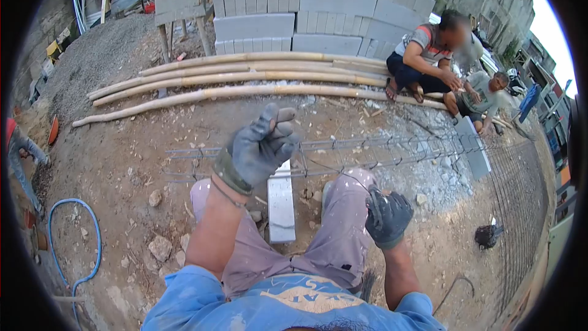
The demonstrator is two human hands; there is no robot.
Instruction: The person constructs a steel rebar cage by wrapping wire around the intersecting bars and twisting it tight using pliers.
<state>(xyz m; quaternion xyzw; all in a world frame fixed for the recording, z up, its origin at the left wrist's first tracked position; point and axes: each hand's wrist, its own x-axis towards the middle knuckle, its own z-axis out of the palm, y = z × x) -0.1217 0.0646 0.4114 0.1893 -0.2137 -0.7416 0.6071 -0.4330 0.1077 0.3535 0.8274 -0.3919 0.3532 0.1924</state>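
Observation:
My left hand, in a grey work glove, is raised above the near end of a long rebar cage, its fingers curled and pinched together. A thin dark wire stretches from beside those fingers down to my right hand. That hand, also gloved, is closed above my right knee, with the wire's end at its fingers; whatever else its fist may contain is hidden. The cage's long bars carry several ties or stirrups. Under its near end, between my legs, lies a light grey block.
Bamboo poles lie beyond the cage, before stacked grey blocks. Two people crouch at upper right near another block. Steel mesh lies right, a blue hose left. Another person shows at the left edge.

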